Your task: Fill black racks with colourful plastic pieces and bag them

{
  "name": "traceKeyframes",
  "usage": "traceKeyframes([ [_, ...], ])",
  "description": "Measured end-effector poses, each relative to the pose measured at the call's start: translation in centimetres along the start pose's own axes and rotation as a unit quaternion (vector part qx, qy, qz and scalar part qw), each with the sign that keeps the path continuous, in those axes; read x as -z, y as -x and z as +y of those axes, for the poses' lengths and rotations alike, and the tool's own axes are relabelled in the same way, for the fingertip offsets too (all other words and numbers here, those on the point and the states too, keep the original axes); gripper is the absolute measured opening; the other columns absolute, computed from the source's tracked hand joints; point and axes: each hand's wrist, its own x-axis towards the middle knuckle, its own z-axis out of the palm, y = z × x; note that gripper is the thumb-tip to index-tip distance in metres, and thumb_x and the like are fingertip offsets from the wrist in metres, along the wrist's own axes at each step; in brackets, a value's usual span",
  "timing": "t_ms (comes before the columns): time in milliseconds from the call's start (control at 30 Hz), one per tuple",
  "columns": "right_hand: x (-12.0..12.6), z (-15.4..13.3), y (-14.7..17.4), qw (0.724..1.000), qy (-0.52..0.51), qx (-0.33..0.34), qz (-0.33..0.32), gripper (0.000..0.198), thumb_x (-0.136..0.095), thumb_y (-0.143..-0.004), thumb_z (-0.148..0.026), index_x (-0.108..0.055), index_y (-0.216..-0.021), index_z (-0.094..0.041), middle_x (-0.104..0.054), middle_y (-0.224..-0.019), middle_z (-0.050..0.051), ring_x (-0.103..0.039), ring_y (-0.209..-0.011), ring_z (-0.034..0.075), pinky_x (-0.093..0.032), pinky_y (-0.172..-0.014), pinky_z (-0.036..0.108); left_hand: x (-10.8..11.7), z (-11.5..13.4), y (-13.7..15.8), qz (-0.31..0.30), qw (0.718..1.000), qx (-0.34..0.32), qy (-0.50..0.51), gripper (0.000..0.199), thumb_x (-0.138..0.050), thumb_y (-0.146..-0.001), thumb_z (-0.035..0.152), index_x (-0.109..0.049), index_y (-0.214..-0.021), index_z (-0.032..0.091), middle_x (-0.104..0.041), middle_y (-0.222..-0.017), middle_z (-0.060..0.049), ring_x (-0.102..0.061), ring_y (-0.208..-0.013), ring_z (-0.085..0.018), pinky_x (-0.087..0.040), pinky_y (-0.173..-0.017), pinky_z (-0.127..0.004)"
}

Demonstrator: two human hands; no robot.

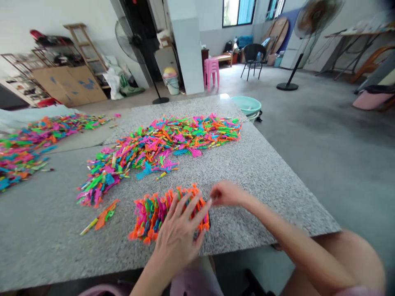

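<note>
Small bright plastic toy guns stand packed side by side in a row (pixel 154 213) near the table's front edge, with orange round tips along both long sides. My left hand (pixel 180 226) lies across the right part of the row, fingers stretched and apart, hiding some of the pieces. At the row's right end my right hand (pixel 225 193) is closed, its fingertips close to the left fingers; whatever they pinch is hidden and blurred. Left of the row lies a loose orange and green toy gun (pixel 105 216) with a yellow stick-like piece.
A long heap of mixed toy pieces (pixel 173 137) spreads across the speckled stone table (pixel 256 176). Another heap (pixel 40 137) lies at the far left. Beyond the table's right edge stands a turquoise basin (pixel 247 105). Two standing fans (pixel 288 84) (pixel 160 100) are farther back.
</note>
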Motion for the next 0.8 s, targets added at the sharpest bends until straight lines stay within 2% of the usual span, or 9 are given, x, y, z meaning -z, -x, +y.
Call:
traceKeyframes([
  [67, 2.6, 1.3, -4.5, 0.987, 0.063, -0.057, 0.139, 0.024, -0.063, -0.082, -0.018, -0.068, -0.106, -0.017, -0.072, -0.100, 0.008, -0.065, -0.091, 0.022, -0.046, -0.076, 0.027, 0.1, -0.2, 0.0, 0.004, 1.000, -0.004, -0.007, 0.045, -0.060, -0.084, 0.037, -0.060, -0.128, 0.033, -0.056, -0.140, 0.000, -0.046, -0.130, -0.032, -0.035, -0.111, -0.059],
  [133, 4.5, 1.7, -9.6, 0.962, 0.133, -0.072, 0.228, 0.037, -0.053, -0.086, -0.010, -0.061, -0.122, -0.015, -0.065, -0.119, 0.014, -0.060, -0.109, 0.024, -0.046, -0.087, 0.030, -0.2, -0.4, 0.0, 0.018, 1.000, -0.009, -0.022, 0.045, -0.062, -0.081, 0.044, -0.063, -0.125, 0.033, -0.058, -0.138, 0.001, -0.047, -0.127, -0.032, -0.037, -0.108, -0.058],
  [233, 5.9, 1.4, -15.9, 0.944, 0.220, -0.055, 0.241, 0.042, -0.044, -0.086, -0.001, -0.057, -0.125, -0.010, -0.057, -0.129, 0.020, -0.051, -0.121, 0.028, -0.045, -0.093, 0.034, -1.3, -1.0, 0.1, 0.067, 0.996, -0.036, -0.053, 0.045, -0.062, -0.080, 0.050, -0.065, -0.121, 0.031, -0.061, -0.134, 0.001, -0.048, -0.124, -0.030, -0.037, -0.106, -0.052],
  [333, 6.3, 1.7, -18.3, 0.947, 0.234, -0.041, 0.216, 0.039, -0.041, -0.089, -0.001, -0.057, -0.123, -0.009, -0.061, -0.121, 0.020, -0.053, -0.118, 0.028, -0.044, -0.092, 0.034, -2.3, -1.5, 0.3, 0.101, 0.992, -0.045, -0.056, 0.040, -0.060, -0.082, 0.051, -0.068, -0.116, 0.030, -0.063, -0.132, 0.001, -0.047, -0.125, -0.028, -0.028, -0.112, -0.048],
  [500, 6.3, 5.1, -13.8, 0.960, 0.134, -0.052, 0.239, 0.019, -0.053, -0.088, -0.009, -0.063, -0.104, -0.013, -0.070, -0.101, 0.012, -0.064, -0.095, 0.021, -0.047, -0.082, 0.029, -2.3, -1.2, 0.3, 0.087, 0.995, -0.027, -0.037, 0.037, -0.058, -0.086, 0.049, -0.068, -0.116, 0.030, -0.063, -0.132, 0.002, -0.046, -0.127, -0.026, -0.022, -0.116, -0.045],
  [600, 6.3, 8.4, -8.7, 0.964, -0.072, -0.084, 0.242, 0.010, -0.064, -0.084, -0.022, -0.063, -0.091, -0.015, -0.071, -0.078, 0.005, -0.066, -0.071, 0.017, -0.049, -0.067, 0.026, -2.0, -0.8, 0.1, 0.070, 0.997, -0.015, -0.022, 0.034, -0.059, -0.087, 0.044, -0.067, -0.117, 0.030, -0.062, -0.134, 0.003, -0.046, -0.127, -0.025, -0.025, -0.115, -0.046],
  [667, 6.1, 10.3, -5.5, 0.946, -0.200, -0.132, 0.217, 0.015, -0.069, -0.080, -0.027, -0.062, -0.085, -0.015, -0.068, -0.067, 0.002, -0.062, -0.057, 0.015, -0.048, -0.058, 0.025, -1.9, -0.7, 0.0, 0.067, 0.998, 0.000, -0.007, 0.032, -0.059, -0.088, 0.041, -0.067, -0.117, 0.030, -0.061, -0.135, 0.003, -0.047, -0.127, -0.026, -0.025, -0.116, -0.048],
  [733, 5.8, 11.7, -2.7, 0.938, -0.186, -0.182, 0.230, 0.017, -0.071, -0.078, -0.026, -0.064, -0.088, -0.015, -0.069, -0.071, 0.003, -0.060, -0.053, 0.014, -0.048, -0.059, 0.026, -1.9, -0.5, 0.0, 0.060, 0.998, 0.012, 0.007, 0.031, -0.059, -0.089, 0.039, -0.067, -0.117, 0.030, -0.062, -0.134, 0.003, -0.048, -0.127, -0.026, -0.025, -0.117, -0.049],
  [800, 5.5, 12.1, -0.7, 0.933, -0.081, -0.199, 0.289, 0.021, -0.070, -0.078, -0.022, -0.066, -0.097, -0.014, -0.070, -0.088, 0.006, -0.060, -0.057, 0.012, -0.049, -0.066, 0.027, -1.8, -0.5, -0.1, 0.051, 0.998, 0.016, 0.015, 0.031, -0.060, -0.089, 0.040, -0.067, -0.118, 0.031, -0.062, -0.133, 0.002, -0.050, -0.126, -0.027, -0.026, -0.117, -0.051],
])
